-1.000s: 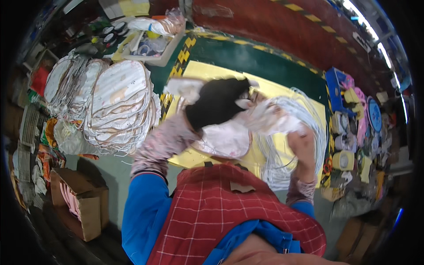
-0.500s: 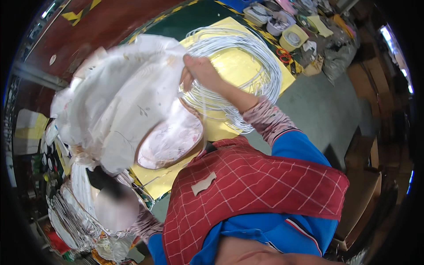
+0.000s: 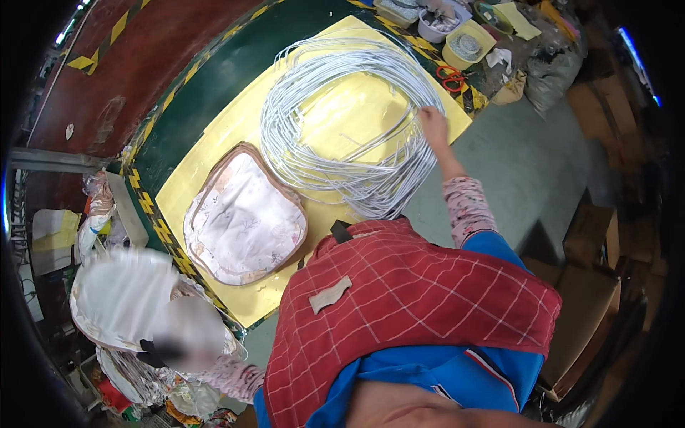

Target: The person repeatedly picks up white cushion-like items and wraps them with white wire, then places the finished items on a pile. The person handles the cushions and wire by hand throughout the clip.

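Note:
My right hand (image 3: pixel 434 128) is at the right side of a big coil of thin white cord (image 3: pixel 285 143), its fingers pinched together on the strands. The coil lies on a yellow sheet (image 3: pixel 214 167). Left of it rests a stack of rounded white floral fabric pieces (image 3: pixel 246 217) with brown edging. At lower left my left hand (image 3: pixel 193 335) is a blur, with something black beside it. It is by a rounded white fabric piece (image 3: pixel 121 296) on top of a pile of similar pieces. Its fingers cannot be made out.
Orange-handled scissors (image 3: pixel 449 78) and a yellow tub (image 3: pixel 467 46) sit at the table's far right corner, among other tubs and bags. Yellow-black tape (image 3: pixel 160 232) edges the green table. Cardboard boxes (image 3: pixel 585 314) stand on the right.
The large white fabric piece held up over the table has gone left onto the pile, uncovering the floral stack. My right hand has let go of it and moved right to the cord coil.

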Available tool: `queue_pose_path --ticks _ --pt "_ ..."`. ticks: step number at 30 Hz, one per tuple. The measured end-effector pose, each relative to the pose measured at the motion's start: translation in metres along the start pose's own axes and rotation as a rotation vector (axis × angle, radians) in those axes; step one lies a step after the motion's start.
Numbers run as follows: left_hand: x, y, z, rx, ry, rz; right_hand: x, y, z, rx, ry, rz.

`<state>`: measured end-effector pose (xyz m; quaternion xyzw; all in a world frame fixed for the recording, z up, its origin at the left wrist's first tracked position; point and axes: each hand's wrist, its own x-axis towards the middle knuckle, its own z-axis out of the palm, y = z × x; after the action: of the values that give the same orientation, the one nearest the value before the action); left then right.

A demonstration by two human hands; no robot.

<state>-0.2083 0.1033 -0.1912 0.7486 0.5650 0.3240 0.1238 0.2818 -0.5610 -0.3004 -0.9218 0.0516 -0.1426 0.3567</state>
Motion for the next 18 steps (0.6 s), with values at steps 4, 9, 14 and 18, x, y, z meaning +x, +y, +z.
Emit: queue_pose_path --ticks 4,9,14,18 --pt "0.068 -0.035 -0.004 0.41 -0.023 0.159 -0.003 0.056 -0.038 -0.495 -0.114 0.134" --pt "0.04 0.034 0.064 0.289 -0.12 0.516 0.013 0.059 -0.03 -0.666 -0.166 0.101" --pt "-0.11 0.16 0.153 -0.241 -0.533 0.695 0.019 0.026 -0.084 0.141 0.006 0.082" --pt "-0.231 0.267 0.126 -0.688 -1.297 0.895 -0.046 -0.208 -0.149 1.018 -0.34 0.343"
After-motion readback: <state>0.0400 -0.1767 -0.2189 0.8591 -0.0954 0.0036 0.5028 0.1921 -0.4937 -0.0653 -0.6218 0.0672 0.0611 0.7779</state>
